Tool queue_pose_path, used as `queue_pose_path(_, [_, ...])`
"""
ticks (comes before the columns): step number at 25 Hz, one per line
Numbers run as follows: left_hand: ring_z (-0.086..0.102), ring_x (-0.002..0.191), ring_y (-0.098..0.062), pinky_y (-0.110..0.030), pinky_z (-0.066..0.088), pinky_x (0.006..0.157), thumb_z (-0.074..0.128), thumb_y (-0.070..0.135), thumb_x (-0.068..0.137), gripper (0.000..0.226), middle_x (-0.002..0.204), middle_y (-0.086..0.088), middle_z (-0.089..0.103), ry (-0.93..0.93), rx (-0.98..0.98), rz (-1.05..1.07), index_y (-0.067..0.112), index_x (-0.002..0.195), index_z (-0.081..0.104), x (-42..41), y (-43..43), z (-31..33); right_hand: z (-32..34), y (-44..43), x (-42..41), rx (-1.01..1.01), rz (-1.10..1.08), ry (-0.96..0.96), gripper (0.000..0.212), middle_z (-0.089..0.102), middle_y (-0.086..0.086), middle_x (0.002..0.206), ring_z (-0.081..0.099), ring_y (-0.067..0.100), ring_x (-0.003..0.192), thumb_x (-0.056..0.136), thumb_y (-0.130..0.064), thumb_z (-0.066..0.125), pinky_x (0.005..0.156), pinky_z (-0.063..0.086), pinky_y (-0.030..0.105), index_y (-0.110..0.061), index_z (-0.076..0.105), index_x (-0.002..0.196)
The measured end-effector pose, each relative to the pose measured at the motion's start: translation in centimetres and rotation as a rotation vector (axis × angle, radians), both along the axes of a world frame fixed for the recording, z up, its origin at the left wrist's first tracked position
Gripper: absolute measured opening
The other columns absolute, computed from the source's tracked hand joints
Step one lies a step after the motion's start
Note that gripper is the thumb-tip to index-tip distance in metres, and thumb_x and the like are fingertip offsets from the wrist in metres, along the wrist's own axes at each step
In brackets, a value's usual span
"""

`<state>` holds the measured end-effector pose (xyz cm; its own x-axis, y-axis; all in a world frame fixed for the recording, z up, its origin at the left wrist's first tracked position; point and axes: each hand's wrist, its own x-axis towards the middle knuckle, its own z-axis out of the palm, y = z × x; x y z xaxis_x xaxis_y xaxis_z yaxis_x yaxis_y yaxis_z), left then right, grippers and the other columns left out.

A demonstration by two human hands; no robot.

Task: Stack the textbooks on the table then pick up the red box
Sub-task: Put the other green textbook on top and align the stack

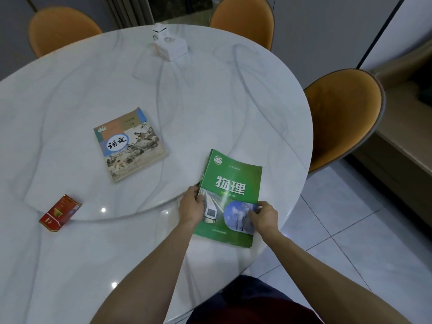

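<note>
A green textbook (231,183) lies near the right front edge of the round white table (210,101). My left hand (190,205) grips its left edge, fingers curled around the spine side. My right hand (265,216) holds its lower right edge, thumb on the cover. A second textbook (129,143) with a beige, painted cover lies flat near the table's middle, apart from the green one. The red box (60,212) lies at the front left, well away from both hands.
A white tissue box (169,45) stands at the far middle of the table. Three orange chairs (339,115) stand around the far and right sides. Tiled floor (362,230) lies to the right.
</note>
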<state>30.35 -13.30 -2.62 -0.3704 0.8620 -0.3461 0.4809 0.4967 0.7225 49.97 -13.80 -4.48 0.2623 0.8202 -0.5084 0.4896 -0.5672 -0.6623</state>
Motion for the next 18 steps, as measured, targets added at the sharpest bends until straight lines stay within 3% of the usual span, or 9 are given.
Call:
queue_pose_path(3, [0.062, 0.099, -0.029, -0.044, 0.05, 0.093, 0.049, 0.01, 0.094, 0.028, 0.113, -0.014, 0.065, -0.091, 0.11, 0.031, 0.009, 0.121, 0.056, -0.1, -1.1, 0.4, 0.0, 0.0, 0.3, -0.034, -0.051, 0.087, 0.03, 0.065, 0.022, 0.109, 0.057, 0.029, 0.083, 0.084, -0.008, 0.06, 0.071, 0.047, 0.029, 0.0, 0.059, 0.112])
queue_pose_path(5, [0.061, 0.09, -0.02, -0.036, 0.052, 0.086, 0.051, 0.01, 0.093, 0.027, 0.106, -0.009, 0.064, -0.157, 0.172, 0.041, 0.01, 0.12, 0.058, -0.5, -1.6, 1.1, 0.0, 0.1, 0.5, -0.042, -0.075, 0.149, 0.03, 0.065, 0.019, 0.11, 0.054, 0.025, 0.081, 0.085, -0.013, 0.063, 0.069, 0.043, 0.029, -0.002, 0.059, 0.112])
queue_pose_path(9, [0.059, 0.073, -0.003, -0.007, 0.048, 0.057, 0.054, 0.011, 0.093, 0.021, 0.088, 0.013, 0.062, -0.296, 0.249, 0.043, 0.029, 0.1, 0.063, -1.3, -2.1, 2.9, 0.7, 0.7, 0.8, -0.049, -0.102, 0.355, 0.026, 0.063, 0.024, 0.109, 0.061, 0.037, 0.094, 0.087, -0.016, 0.063, 0.089, 0.053, 0.049, -0.003, 0.056, 0.109])
queue_pose_path(12, [0.062, 0.072, -0.009, -0.019, 0.052, 0.065, 0.055, 0.014, 0.093, 0.021, 0.083, 0.006, 0.066, -0.384, 0.27, 0.122, 0.031, 0.092, 0.066, -2.2, -2.1, 3.7, 1.9, 1.7, 0.6, 0.017, -0.068, 0.463, 0.012, 0.062, 0.025, 0.099, 0.06, 0.034, 0.086, 0.089, -0.009, 0.061, 0.088, 0.051, 0.056, -0.005, 0.056, 0.099])
queue_pose_path(15, [0.061, 0.071, -0.013, -0.025, 0.051, 0.063, 0.055, 0.013, 0.093, 0.013, 0.084, -0.002, 0.065, -0.428, 0.278, 0.26, 0.015, 0.101, 0.066, -3.5, -1.7, 4.3, 4.1, 3.6, -0.6, 0.084, -0.001, 0.511, 0.005, 0.062, 0.017, 0.085, 0.058, 0.03, 0.08, 0.09, -0.004, 0.058, 0.081, 0.053, 0.047, -0.008, 0.057, 0.09])
queue_pose_path(18, [0.062, 0.076, -0.022, -0.032, 0.053, 0.068, 0.055, 0.012, 0.093, 0.011, 0.09, -0.01, 0.065, -0.449, 0.3, 0.346, 0.018, 0.098, 0.063, -5.4, -0.9, 5.3, 6.1, 6.0, -2.8, 0.128, 0.084, 0.525, 0.006, 0.062, 0.008, 0.076, 0.058, 0.028, 0.079, 0.089, -0.003, 0.059, 0.082, 0.051, 0.046, -0.009, 0.058, 0.089])
